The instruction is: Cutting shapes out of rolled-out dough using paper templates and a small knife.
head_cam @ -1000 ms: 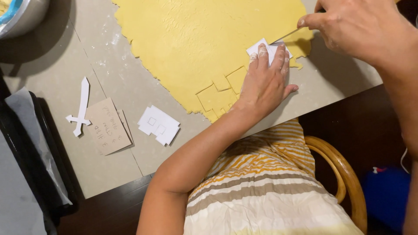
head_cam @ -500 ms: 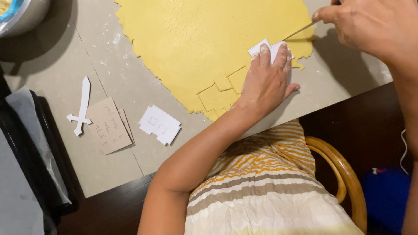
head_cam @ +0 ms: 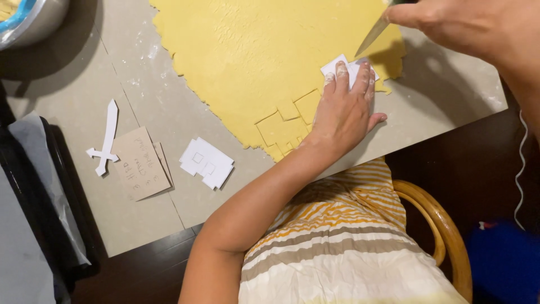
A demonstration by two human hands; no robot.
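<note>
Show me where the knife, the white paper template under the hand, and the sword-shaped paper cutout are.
knife (head_cam: 372, 38), head view, middle of the blade.
white paper template (head_cam: 333, 66), head view, corner showing beyond the fingertips.
sword-shaped paper cutout (head_cam: 107, 135), head view, middle of the blade.

Pale grey worktop (head_cam: 169, 225) filling ten o'clock to two; dark wooden floor (head_cam: 140, 270) toward six; curved rattan chair back (head_cam: 444, 225) at four o'clock.

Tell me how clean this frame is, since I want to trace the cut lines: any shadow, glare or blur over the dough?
Head view: sharp overall; the right hand and knife cast a soft shadow on the dough by the paper template under the left hand; no glare; earlier cuts read clearly.
</note>
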